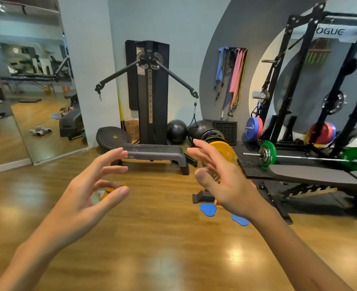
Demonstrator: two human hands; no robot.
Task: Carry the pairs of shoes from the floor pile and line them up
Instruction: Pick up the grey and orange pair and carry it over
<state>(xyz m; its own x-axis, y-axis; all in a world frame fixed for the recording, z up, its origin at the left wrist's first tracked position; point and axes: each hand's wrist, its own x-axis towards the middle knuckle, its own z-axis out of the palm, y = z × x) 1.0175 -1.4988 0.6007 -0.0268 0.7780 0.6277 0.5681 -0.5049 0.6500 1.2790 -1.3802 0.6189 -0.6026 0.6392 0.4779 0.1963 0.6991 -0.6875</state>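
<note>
Both my hands are raised in front of me over the wooden floor and hold nothing. My left hand has loosely curved fingers, thumb and fingers apart. Through the gap between them shows an orange, white and yellow shoe on the floor, mostly hidden. My right hand has its fingers spread and relaxed. Behind it something orange and striped peeks out; I cannot tell what it is. Two blue insoles lie on the floor by my right wrist, next to a small dark object.
A black step platform stands ahead, a cable machine behind it. To the right are a weight bench, a barbell with green plates and a squat rack. A wall mirror fills the left.
</note>
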